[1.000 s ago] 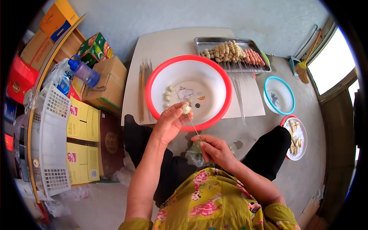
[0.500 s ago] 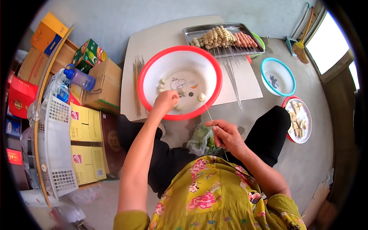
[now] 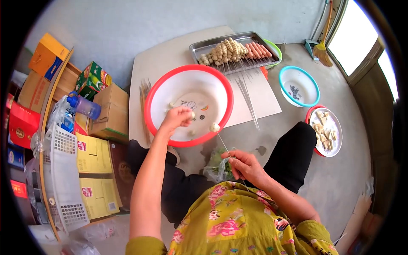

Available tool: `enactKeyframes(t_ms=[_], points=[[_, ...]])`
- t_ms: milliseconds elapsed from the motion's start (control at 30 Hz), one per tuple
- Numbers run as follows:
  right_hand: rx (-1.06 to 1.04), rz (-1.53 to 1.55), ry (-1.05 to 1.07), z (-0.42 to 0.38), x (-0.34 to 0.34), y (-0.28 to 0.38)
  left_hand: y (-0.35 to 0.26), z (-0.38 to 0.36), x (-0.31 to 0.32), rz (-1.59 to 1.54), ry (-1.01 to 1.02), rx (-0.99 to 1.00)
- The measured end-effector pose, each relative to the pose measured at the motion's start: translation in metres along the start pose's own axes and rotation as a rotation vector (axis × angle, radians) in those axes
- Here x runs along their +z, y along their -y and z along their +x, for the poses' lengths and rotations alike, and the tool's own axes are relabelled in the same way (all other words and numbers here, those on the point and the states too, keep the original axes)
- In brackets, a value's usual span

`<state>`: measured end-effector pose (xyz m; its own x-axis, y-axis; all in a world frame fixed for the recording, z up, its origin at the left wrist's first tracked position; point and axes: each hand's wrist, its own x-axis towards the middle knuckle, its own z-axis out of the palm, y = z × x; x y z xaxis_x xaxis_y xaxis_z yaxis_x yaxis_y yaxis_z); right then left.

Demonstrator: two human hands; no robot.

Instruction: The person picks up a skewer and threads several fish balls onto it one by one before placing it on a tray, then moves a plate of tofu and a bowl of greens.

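My left hand (image 3: 175, 119) is over the large red-rimmed white basin (image 3: 154, 85), its fingers closed on a small pale ball (image 3: 192, 115). A few similar balls lie in the basin, partly hidden behind this hand. My right hand (image 3: 246, 165) pinches a thin skewer (image 3: 224, 143) held at a slant, its lower end running down toward my shirt. One pale ball (image 3: 214, 127) is stuck on the skewer's upper tip, by the basin's near rim. Below, between my legs, lies a clear plastic bag (image 3: 216, 170) with something green in it.
A metal tray (image 3: 199, 48) of skewered pale pieces and pink sausages stands on the board (image 3: 264, 100). Loose skewers (image 3: 247, 102) lie there too. Right are a blue-rimmed basin (image 3: 293, 74) and a bowl of beige pieces (image 3: 325, 131). Boxes (image 3: 112, 110) and a shelf (image 3: 63, 170) line the left.
My left hand has lifted from the balls at the basin's bottom, and a ball now shows at its fingertips. My right hand still holds the skewer with one ball; the view has shifted slightly.
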<state>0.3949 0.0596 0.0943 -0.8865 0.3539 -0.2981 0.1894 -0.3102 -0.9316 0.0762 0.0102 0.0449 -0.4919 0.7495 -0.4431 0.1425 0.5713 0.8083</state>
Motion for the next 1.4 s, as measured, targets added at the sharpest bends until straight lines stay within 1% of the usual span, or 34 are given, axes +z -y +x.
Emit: enactKeyframes(t_ms=[67, 100, 167, 200, 267, 367, 467, 567, 767, 1067, 1400], points=[[0.015, -0.018, 0.012, -0.001, 0.006, 0.005, -0.011, -0.013, -0.008, -0.798, 0.169, 0.154], [0.021, -0.032, 0.03, -0.001, 0.009, 0.006, -0.014, -0.018, -0.011, -0.799, 0.161, 0.158], [0.002, -0.046, 0.066, 0.001, 0.014, 0.003, -0.016, -0.027, -0.011, -1.037, 0.221, 0.247], [0.004, -0.05, 0.069, 0.003, 0.017, 0.001, -0.015, -0.03, -0.011, -1.041, 0.218, 0.249], [-0.009, -0.072, 0.061, 0.006, 0.022, -0.001, -0.011, -0.034, -0.007, -1.176, 0.242, 0.28], [0.034, -0.057, 0.087, 0.009, 0.029, 0.005, 0.0, -0.034, -0.001, -1.259, 0.197, 0.263], [0.025, -0.09, 0.088, 0.014, 0.033, 0.004, 0.0, -0.036, 0.001, -1.311, 0.184, 0.264], [0.049, -0.089, 0.067, 0.014, 0.041, 0.014, -0.007, -0.046, 0.0, -1.289, 0.179, 0.309], [0.063, -0.086, 0.071, 0.016, 0.046, 0.015, -0.003, -0.051, 0.0, -1.31, 0.152, 0.335], [0.057, -0.037, 0.078, 0.016, 0.046, 0.009, -0.002, -0.048, 0.003, -1.338, 0.101, 0.332], [0.051, -0.032, 0.07, 0.016, 0.048, 0.01, -0.001, -0.047, 0.005, -1.357, 0.127, 0.357]])
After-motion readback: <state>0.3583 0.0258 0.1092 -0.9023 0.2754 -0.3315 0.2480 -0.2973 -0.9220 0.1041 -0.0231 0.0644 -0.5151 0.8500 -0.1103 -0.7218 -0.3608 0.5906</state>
